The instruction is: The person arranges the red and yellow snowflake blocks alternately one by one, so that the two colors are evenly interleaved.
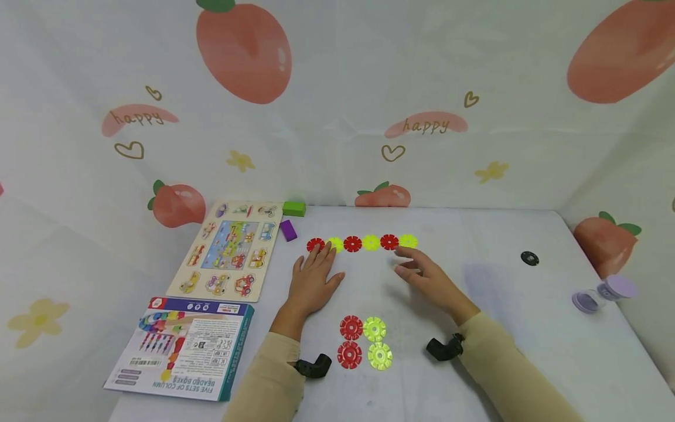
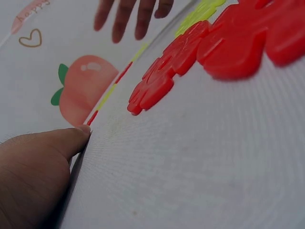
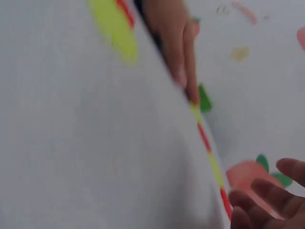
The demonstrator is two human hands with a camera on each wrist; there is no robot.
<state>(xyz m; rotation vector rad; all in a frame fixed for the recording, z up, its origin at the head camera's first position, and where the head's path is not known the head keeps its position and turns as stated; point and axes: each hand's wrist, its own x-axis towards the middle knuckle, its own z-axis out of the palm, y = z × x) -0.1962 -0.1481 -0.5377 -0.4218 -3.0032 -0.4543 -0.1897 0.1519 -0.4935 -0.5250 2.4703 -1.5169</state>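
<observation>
Flower-shaped plastic discs, red and yellow by turns, lie in a straight row across the back of the table. My left hand (image 1: pixel 312 287) lies palm down with its fingers spread, fingertips on the red disc (image 1: pixel 314 242) at the row's left end and the yellow disc (image 1: pixel 337 244) beside it. Close to the other end, my right hand (image 1: pixel 433 282) hovers with fingers loosely bent and nothing in them, just below a red disc (image 1: pixel 389 241) and the end yellow disc (image 1: pixel 408 241). Nearer me, two red discs (image 1: pixel 350 327) and two yellow discs (image 1: pixel 374 329) form a square.
On the left are a wooden picture puzzle (image 1: pixel 266 246) and a beaded-box package (image 1: pixel 179 351). A green block (image 1: pixel 294 208) and a purple block (image 1: pixel 288 230) sit near the puzzle. To the right are a black round piece (image 1: pixel 529 258) and a purple-capped clear container (image 1: pixel 617 288).
</observation>
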